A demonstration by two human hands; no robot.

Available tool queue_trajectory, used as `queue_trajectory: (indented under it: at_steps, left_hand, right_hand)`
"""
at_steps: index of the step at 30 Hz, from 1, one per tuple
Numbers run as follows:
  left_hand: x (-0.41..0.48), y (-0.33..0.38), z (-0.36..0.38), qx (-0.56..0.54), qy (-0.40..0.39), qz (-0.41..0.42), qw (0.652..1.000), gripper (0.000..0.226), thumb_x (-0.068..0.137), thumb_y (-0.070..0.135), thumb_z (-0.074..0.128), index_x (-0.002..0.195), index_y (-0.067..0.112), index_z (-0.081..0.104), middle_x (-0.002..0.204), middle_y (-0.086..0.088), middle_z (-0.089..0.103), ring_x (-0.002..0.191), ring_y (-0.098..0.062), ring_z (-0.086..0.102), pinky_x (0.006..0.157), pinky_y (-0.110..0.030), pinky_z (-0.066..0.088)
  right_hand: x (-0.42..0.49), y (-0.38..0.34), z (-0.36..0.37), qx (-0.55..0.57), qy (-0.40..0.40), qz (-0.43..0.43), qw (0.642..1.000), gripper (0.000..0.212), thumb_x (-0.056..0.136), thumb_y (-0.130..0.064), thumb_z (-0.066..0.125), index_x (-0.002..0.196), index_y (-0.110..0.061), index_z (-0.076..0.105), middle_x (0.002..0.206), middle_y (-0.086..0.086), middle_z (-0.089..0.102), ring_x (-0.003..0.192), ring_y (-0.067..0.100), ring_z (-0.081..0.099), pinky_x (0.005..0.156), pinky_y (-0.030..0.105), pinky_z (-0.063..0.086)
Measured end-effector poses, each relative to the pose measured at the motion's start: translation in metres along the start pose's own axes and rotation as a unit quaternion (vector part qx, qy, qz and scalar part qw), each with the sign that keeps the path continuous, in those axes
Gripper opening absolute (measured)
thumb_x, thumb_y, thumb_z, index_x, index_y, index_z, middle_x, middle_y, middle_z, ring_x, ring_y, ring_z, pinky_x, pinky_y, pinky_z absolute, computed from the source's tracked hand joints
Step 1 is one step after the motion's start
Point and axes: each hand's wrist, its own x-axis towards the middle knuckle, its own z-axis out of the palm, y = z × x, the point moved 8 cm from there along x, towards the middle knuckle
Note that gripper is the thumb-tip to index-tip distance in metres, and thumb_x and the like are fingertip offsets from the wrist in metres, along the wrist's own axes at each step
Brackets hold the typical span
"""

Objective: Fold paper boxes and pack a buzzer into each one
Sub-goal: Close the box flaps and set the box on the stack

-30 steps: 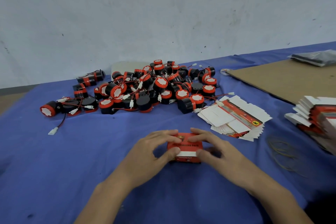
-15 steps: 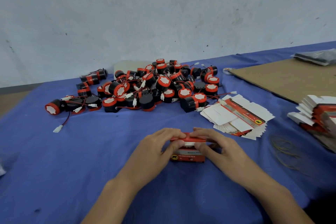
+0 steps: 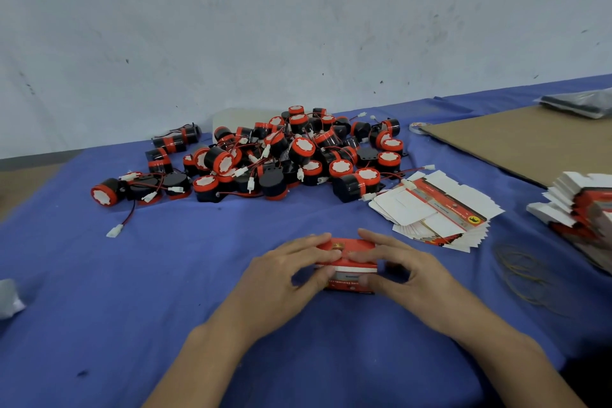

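Head view: person is working one paper box (image 3: 347,278) on the blue cloth (image 3: 132,308), centre, near the front edge. Their left hand (image 3: 284,272) is gripping the box's left end, fingers over the top, thumb on the front face. Their right hand (image 3: 407,272) is gripping the right end the same way. Fingertips are nearly meeting on the top panel.

Looks like the closing step: they're pressing the top flap down. Can't tell whether a buzzer is already inside.

Beyond the box the buzzer pile (image 3: 298,156) is sitting loose, with the flat box blanks (image 3: 437,212) just right of it.

Next move, my guess: seat the flap fully, set the box aside, reach for a fresh blank. Needs even pressure on both ends, since thin card is likely creasing easily.
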Motion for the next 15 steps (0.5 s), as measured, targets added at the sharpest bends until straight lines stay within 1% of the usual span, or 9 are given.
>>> queue_trajectory:
  at_steps: [1,4,5,8,11,13,15]
  left_hand:
    - [-0.0007,-0.0011,0.0003,-0.020,0.000,-0.005,1.000,0.033,0.095,0.058,0.051,0.124,0.047,0.063,0.141,0.034,0.049,0.130,0.011,0.045,0.100,-0.029,0.051]
    - [-0.0012,-0.0020,0.0022,-0.144,0.008,-0.037,0.989,0.025,0.097,0.044,0.057,0.120,0.045,0.067,0.139,0.031,0.053,0.129,0.006,0.049,0.100,-0.025,0.050]
    - [-0.0008,-0.0004,0.0022,-0.153,0.013,-0.035,0.987,0.023,0.098,0.042,0.057,0.120,0.045,0.066,0.138,0.030,0.054,0.129,0.005,0.049,0.100,-0.025,0.049]
    - [-0.0005,0.0033,0.0009,-0.120,0.013,-0.021,0.992,0.022,0.097,0.048,0.051,0.115,0.047,0.062,0.138,0.032,0.052,0.129,0.006,0.049,0.098,-0.023,0.049]
    - [-0.0020,0.0026,0.0011,-0.079,-0.003,-0.019,0.997,0.020,0.093,0.054,0.049,0.109,0.050,0.061,0.141,0.034,0.047,0.130,0.006,0.047,0.095,-0.028,0.052]
    - [-0.0030,0.0023,0.0009,-0.040,-0.015,-0.010,0.999,0.020,0.091,0.057,0.051,0.108,0.051,0.059,0.143,0.034,0.045,0.130,0.006,0.047,0.098,-0.031,0.051]
    - [-0.0023,0.0023,0.0008,-0.013,-0.023,-0.001,1.000,0.023,0.090,0.060,0.051,0.109,0.048,0.058,0.144,0.035,0.044,0.130,0.007,0.046,0.100,-0.032,0.050]
  right_hand:
    - [-0.0002,0.0000,0.0000,0.006,-0.001,0.003,1.000,0.035,0.077,-0.055,0.066,0.111,-0.057,0.067,0.141,-0.043,0.041,0.134,-0.016,0.037,0.104,0.014,0.040]
    - [-0.0011,-0.0032,0.0009,0.043,0.000,0.006,0.999,0.032,0.081,-0.059,0.060,0.111,-0.055,0.068,0.140,-0.042,0.042,0.135,-0.015,0.036,0.095,0.007,0.042]
    - [-0.0012,-0.0045,0.0012,0.052,0.003,0.004,0.999,0.031,0.083,-0.059,0.058,0.112,-0.054,0.069,0.140,-0.041,0.043,0.135,-0.013,0.037,0.093,0.006,0.043]
    - [-0.0017,-0.0060,0.0015,0.051,0.004,0.000,0.999,0.032,0.085,-0.061,0.054,0.111,-0.053,0.069,0.139,-0.040,0.043,0.134,-0.011,0.040,0.094,0.009,0.045]
    - [-0.0028,-0.0035,0.0014,0.006,-0.007,-0.001,1.000,0.029,0.085,-0.057,0.056,0.111,-0.057,0.067,0.142,-0.043,0.039,0.134,-0.016,0.036,0.099,0.014,0.046]
    - [-0.0036,-0.0025,0.0014,-0.019,-0.014,0.002,1.000,0.031,0.081,-0.058,0.059,0.111,-0.061,0.065,0.144,-0.045,0.035,0.133,-0.018,0.035,0.104,0.018,0.043]
    - [-0.0032,-0.0028,0.0011,-0.032,-0.021,0.007,0.999,0.033,0.077,-0.058,0.060,0.110,-0.064,0.064,0.142,-0.049,0.031,0.131,-0.020,0.036,0.106,0.017,0.041]
